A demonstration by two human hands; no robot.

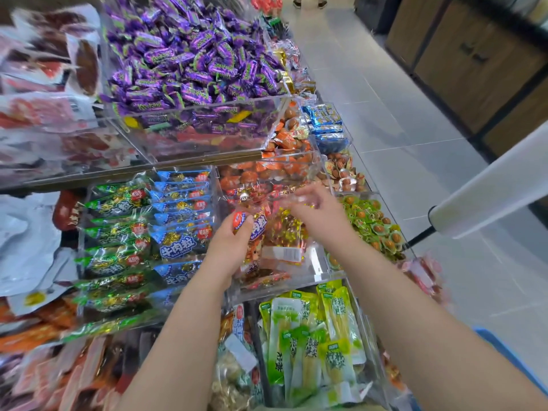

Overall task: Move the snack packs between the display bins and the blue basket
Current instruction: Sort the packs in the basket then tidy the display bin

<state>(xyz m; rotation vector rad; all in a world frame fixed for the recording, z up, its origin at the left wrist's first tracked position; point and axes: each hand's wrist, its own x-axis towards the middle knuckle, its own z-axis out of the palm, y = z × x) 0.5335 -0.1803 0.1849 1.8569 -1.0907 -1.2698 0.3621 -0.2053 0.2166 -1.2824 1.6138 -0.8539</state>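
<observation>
One red snack pack (258, 232) — gripped by outstretched left hand (229, 243).

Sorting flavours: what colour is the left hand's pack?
Red-orange plastic snack pack; shows best in head view.

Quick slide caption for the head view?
Left hand grips a red snack pack over a clear display bin; blurred right hand hovers beside it.

Head-worn wide-angle view, forward and down, close over display bins (296, 280)
</observation>
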